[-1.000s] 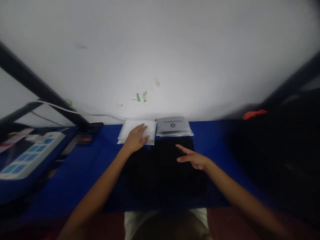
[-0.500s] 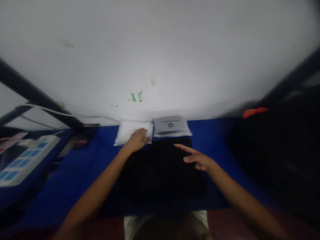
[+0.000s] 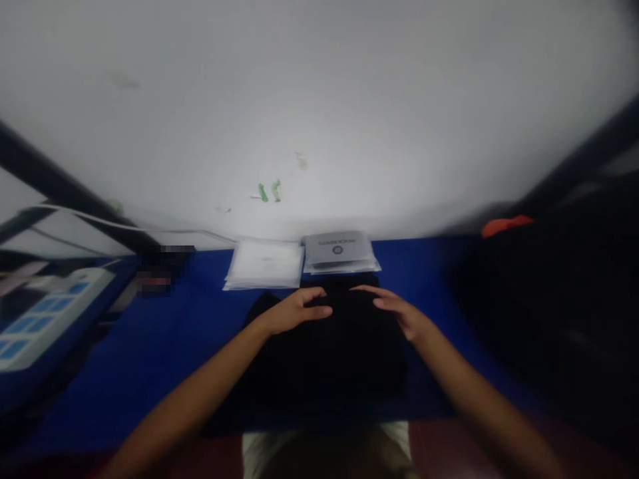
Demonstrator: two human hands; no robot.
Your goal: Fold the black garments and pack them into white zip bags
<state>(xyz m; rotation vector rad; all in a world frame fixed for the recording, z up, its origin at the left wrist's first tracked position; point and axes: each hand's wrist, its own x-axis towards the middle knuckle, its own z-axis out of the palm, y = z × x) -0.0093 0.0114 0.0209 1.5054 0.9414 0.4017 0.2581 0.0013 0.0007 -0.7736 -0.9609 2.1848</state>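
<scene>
Black cloth (image 3: 339,359) lies on the blue table cover in front of me, its folds hard to make out in the dark. Over its left part is my left hand (image 3: 299,310), thumb and fingers apart, holding nothing. My right hand (image 3: 397,311) is at the cloth's right side, fingers stretched toward the middle, also holding nothing. Behind the cloth, against the wall, a stack of white plastic packets (image 3: 267,263) lies at left. Beside it on the right sits a stack of grey printed packets (image 3: 339,251) in clear plastic.
The blue table cover (image 3: 164,339) reaches the white wall. At left are a power strip (image 3: 50,316) with blue sockets and a white cable (image 3: 124,227). A large dark mass fills the right side, with an orange item (image 3: 506,226) at its back edge.
My left hand has left the white packets and moved toward me and to the right, over the black cloth. My right hand has barely moved.
</scene>
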